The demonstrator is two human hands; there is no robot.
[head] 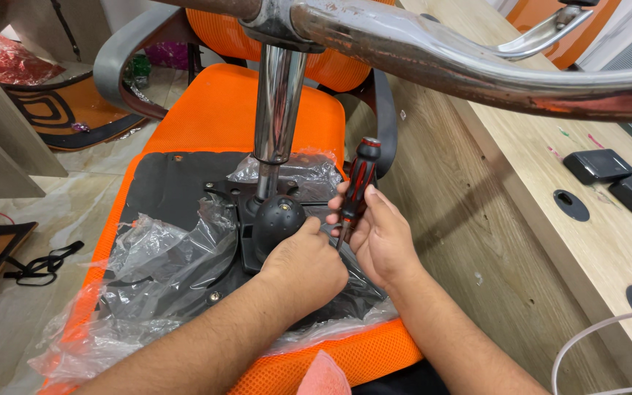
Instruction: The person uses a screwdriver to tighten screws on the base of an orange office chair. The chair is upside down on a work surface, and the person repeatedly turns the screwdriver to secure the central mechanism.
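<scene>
The right hand (378,238) wraps a red-and-black-handled screwdriver (356,189), tip down beside the black domed plastic knob (278,223). The left hand (303,269) rests closed just right of that knob; whether it pinches anything, I cannot tell. Crinkled clear plastic film (162,256) spreads left of the knob over the orange mesh chair seat (235,110); a chrome column (276,102) rises behind it.

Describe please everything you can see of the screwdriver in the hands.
The screwdriver has a black and red handle, seemingly plastic, and a thin metal shaft. It stands nearly upright, tip down, over the black mechanism plate under the overturned orange chair. The right hand grips its lower handle; the left hand sits beside its tip, which is hidden.
</scene>
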